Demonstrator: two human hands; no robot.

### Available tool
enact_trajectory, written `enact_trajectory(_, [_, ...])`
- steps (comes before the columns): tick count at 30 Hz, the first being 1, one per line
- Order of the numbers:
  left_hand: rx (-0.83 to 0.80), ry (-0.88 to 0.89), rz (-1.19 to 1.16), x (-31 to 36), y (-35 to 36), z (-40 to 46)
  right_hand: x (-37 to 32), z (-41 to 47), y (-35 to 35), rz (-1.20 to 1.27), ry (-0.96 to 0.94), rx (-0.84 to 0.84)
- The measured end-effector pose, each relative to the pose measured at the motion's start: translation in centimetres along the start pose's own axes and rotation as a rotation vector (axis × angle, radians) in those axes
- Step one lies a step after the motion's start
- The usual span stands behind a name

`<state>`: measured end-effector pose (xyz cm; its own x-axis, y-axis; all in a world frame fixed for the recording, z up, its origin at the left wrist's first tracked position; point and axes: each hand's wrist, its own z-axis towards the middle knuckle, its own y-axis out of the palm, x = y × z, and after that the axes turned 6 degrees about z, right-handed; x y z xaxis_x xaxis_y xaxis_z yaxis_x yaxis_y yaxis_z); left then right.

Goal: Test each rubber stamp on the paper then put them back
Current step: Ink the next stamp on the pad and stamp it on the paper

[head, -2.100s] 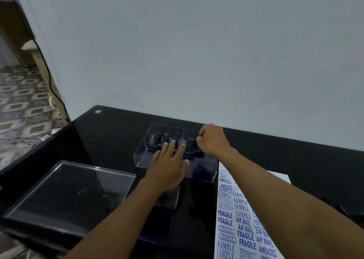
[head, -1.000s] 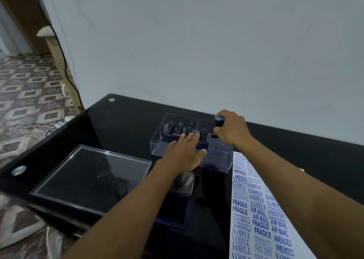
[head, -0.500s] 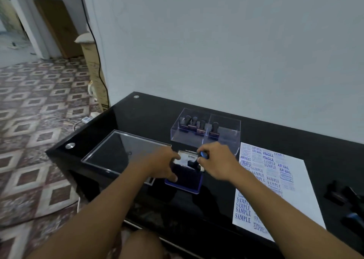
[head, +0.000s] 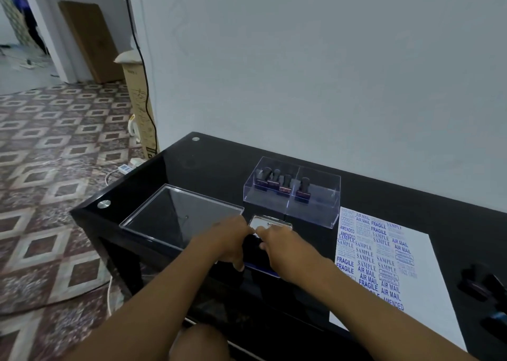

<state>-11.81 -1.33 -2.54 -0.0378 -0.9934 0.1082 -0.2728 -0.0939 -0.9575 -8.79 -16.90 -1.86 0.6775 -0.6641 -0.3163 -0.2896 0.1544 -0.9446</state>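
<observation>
My right hand (head: 285, 248) is closed around a black rubber stamp, which it hides almost fully, and presses it down on the ink pad (head: 263, 270). The pad's white labelled lid (head: 270, 223) stands open behind my fingers. My left hand (head: 227, 240) grips the pad's left side. Behind them a clear plastic box (head: 315, 212) holds several upright black stamps (head: 282, 183) in its left half. The white paper (head: 428, 264), covered with blue prints such as SAMPLE, FRAGILE and AIR MAIL, lies to the right.
The box's clear lid (head: 175, 218) lies flat at the left on the black glass table (head: 214, 163). A few loose black stamps (head: 480, 284) lie right of the paper. A grey wall runs behind the table, and tiled floor with cables is on the left.
My right hand lifted a blue-topped stamp out of the box and brought it down to the ink pad. My left hand left the box and took hold of the pad. The view has pulled back.
</observation>
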Motion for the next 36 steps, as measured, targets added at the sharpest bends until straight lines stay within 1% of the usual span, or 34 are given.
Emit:
enact_trajectory(4, [0.015,0.019,0.017,0.1,-0.1,0.1,-0.2,-0.7,0.4,-0.019,-0.062,0.017])
enact_trajectory(8, [-0.004,-0.01,-0.005,0.0,-0.2,0.3,0.3,0.8,-0.4,0.059,-0.004,0.048])
enact_trajectory(12, [-0.012,-0.029,0.009,0.3,0.0,0.3,0.5,0.8,-0.3,0.105,-0.002,0.069])
enact_trajectory(15, [-0.019,-0.022,-0.006,0.4,0.0,0.3,0.0,-1.0,0.9,0.069,-0.033,0.058])
enact_trajectory(18, [-0.026,-0.026,0.011,0.6,0.1,0.3,-0.2,-2.0,1.8,0.03,-0.063,0.098])
enact_trajectory(23, [-0.037,-0.081,0.044,0.9,0.1,0.3,0.3,-0.8,1.2,0.161,-0.008,0.103])
enact_trajectory(26, [-0.08,-0.144,0.157,1.6,0.2,0.4,0.7,-2.1,0.8,0.275,0.004,0.227])
enact_trajectory(28, [-0.065,-0.163,0.2,2.7,-0.1,0.8,1.3,-3.6,0.1,0.306,0.016,0.318])
enact_trajectory(32, [0.005,-0.054,0.211,7.8,-1.7,2.0,4.9,-8.2,-2.0,0.316,0.056,0.474])
enact_trajectory(34, [0.025,0.01,0.191,10.7,-1.9,2.7,6.9,-10.3,-3.1,0.315,0.116,0.496])
enact_trajectory(36, [0.038,0.083,0.149,14.0,-1.3,3.5,9.2,-12.5,-4.0,0.288,0.202,0.484])
